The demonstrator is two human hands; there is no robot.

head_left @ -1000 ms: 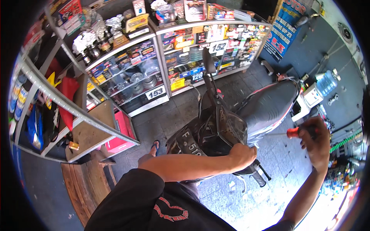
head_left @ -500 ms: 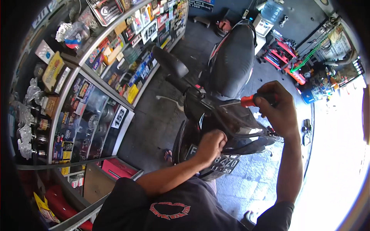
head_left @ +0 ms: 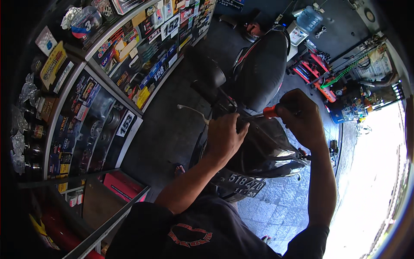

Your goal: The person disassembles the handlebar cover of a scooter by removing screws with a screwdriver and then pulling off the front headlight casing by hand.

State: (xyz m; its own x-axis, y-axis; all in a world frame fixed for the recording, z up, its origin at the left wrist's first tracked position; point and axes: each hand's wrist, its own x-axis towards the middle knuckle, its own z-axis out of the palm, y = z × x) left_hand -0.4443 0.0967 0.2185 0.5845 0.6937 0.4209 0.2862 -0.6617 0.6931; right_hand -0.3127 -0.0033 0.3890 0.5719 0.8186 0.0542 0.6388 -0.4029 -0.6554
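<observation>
A dark motorcycle stands in front of me, its front cowl [head_left: 263, 144] toward me and its black seat [head_left: 263, 71] beyond. My right hand [head_left: 299, 114] is closed around the red handle of a screwdriver [head_left: 270, 112]. Its metal shaft points left, toward the handlebar cover [head_left: 252, 125]; the tip is hard to make out. My left hand [head_left: 226, 137] grips the left side of that cover, near the screwdriver's tip, thumb apart from the fingers. The ends of its fingers are partly hidden. Left of that hand the brake lever [head_left: 192, 111] sticks out below a mirror [head_left: 211, 71].
Glass display cases [head_left: 92, 125] packed with boxed parts line the left side. Behind the seat stands a water dispenser [head_left: 297, 33]. A red tool trolley [head_left: 312, 69] and a blue bin [head_left: 338, 114] are at the far right, beside a bright doorway.
My left hand has moved up and away from me, from the cowl's front to the handlebar cover. The screwdriver in my right hand has shifted slightly left. The whole view has turned a little.
</observation>
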